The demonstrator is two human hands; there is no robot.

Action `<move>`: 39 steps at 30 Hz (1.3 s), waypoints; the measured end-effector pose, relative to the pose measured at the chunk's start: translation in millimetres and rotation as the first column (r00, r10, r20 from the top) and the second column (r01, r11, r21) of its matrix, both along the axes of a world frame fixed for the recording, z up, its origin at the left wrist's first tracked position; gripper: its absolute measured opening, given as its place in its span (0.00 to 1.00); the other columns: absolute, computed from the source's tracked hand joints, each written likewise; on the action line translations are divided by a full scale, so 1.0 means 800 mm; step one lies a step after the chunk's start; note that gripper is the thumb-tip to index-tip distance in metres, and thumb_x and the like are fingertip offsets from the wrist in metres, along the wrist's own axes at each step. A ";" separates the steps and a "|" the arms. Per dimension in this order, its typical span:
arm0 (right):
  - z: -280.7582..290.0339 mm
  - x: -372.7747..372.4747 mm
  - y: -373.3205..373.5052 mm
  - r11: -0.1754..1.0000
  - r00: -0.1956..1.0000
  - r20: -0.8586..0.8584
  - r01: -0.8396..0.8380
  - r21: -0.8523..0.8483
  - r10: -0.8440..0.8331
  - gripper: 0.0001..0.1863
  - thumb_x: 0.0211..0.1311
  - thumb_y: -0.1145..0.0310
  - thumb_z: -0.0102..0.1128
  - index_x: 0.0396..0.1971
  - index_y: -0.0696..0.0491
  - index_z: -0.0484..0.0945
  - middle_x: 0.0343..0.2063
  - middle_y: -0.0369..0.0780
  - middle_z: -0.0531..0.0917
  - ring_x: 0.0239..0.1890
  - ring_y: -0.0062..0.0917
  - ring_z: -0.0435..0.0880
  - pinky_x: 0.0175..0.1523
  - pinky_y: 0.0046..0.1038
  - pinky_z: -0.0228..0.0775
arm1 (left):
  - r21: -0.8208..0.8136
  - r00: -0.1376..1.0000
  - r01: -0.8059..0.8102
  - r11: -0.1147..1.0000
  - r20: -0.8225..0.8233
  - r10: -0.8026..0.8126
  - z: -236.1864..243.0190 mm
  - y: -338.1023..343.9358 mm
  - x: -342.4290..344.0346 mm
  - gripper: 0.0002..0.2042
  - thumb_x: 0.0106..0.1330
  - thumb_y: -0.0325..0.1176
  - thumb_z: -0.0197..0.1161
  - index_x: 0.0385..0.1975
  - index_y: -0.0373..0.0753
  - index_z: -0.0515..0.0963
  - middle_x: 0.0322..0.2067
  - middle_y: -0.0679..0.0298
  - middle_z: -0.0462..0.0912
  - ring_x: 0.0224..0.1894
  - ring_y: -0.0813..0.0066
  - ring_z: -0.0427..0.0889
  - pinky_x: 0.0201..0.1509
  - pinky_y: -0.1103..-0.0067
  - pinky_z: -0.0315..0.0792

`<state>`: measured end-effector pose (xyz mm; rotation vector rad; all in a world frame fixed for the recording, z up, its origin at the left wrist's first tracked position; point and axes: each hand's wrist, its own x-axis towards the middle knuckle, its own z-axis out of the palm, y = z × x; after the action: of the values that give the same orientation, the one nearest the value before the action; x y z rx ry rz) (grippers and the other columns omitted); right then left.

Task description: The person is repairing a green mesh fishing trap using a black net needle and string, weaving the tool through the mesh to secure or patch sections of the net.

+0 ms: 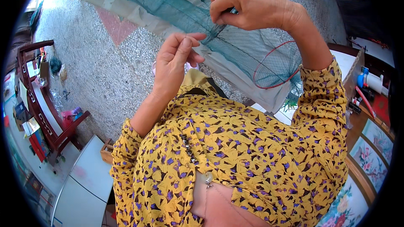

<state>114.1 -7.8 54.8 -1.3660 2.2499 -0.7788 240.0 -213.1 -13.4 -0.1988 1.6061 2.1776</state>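
Observation:
A long green net [248,52] stretches from the upper left to the right, in front of me. My left hand [174,59] is raised just this side of it, thumb and forefinger pinched together and the other fingers partly bent. Whatever lies in that pinch is too fine to make out. Higher and farther right, my right hand [248,6] is over the net with its fingers curled in and the thumb pressed against them. What its fingertips grip is hidden against the dark mesh. A thin red hoop [255,72] sits at the net's right part.
Pale cloth [158,23] runs along the net's near edge. Beneath is a speckled floor [84,80] with a reddish patch [115,27]. On the left stands a dark wooden chair [69,136] by a cluttered surface; white cabinet tops [86,176] lie lower left. Floral panels [368,153] are at right.

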 end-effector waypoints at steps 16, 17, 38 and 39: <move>-0.027 0.024 -0.010 0.992 0.978 -0.182 0.082 -0.101 -0.099 0.07 0.50 0.75 0.60 0.28 0.54 0.71 0.27 0.40 0.72 0.32 0.34 0.76 0.36 0.32 0.69 | 0.477 0.963 -0.129 0.869 0.271 -0.005 -0.041 0.005 0.002 0.08 0.73 0.36 0.49 0.38 0.38 0.71 0.50 0.56 0.76 0.34 0.78 0.79 0.35 0.83 0.71; -0.029 0.027 -0.014 0.992 0.983 -0.167 0.057 -0.115 -0.076 0.09 0.49 0.76 0.62 0.28 0.55 0.70 0.28 0.40 0.71 0.32 0.34 0.76 0.35 0.31 0.68 | 0.492 0.959 -0.137 0.860 0.283 -0.009 -0.045 0.006 0.002 0.08 0.74 0.36 0.48 0.38 0.39 0.71 0.51 0.55 0.76 0.34 0.77 0.80 0.34 0.83 0.71; 0.080 0.087 -0.063 0.516 0.717 0.685 0.638 -0.571 -0.129 0.09 0.57 0.67 0.62 0.22 0.55 0.75 0.27 0.36 0.78 0.37 0.31 0.78 0.41 0.33 0.71 | -0.635 0.806 0.020 0.773 -0.447 -0.388 0.053 0.010 0.001 0.15 0.58 0.22 0.64 0.45 0.36 0.75 0.49 0.58 0.73 0.47 0.67 0.73 0.54 0.75 0.68; 0.088 0.082 -0.055 0.421 0.630 0.771 0.727 -0.543 -0.093 0.09 0.57 0.68 0.63 0.23 0.57 0.75 0.27 0.38 0.78 0.36 0.31 0.79 0.39 0.32 0.71 | -0.606 0.756 -0.043 0.794 -0.539 -0.371 0.059 0.013 -0.005 0.13 0.58 0.25 0.64 0.43 0.37 0.76 0.45 0.55 0.74 0.44 0.63 0.74 0.50 0.74 0.70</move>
<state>179.3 -51.7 124.8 -0.4713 1.6143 -2.3593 236.3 -203.0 33.9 0.5777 2.5400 1.5926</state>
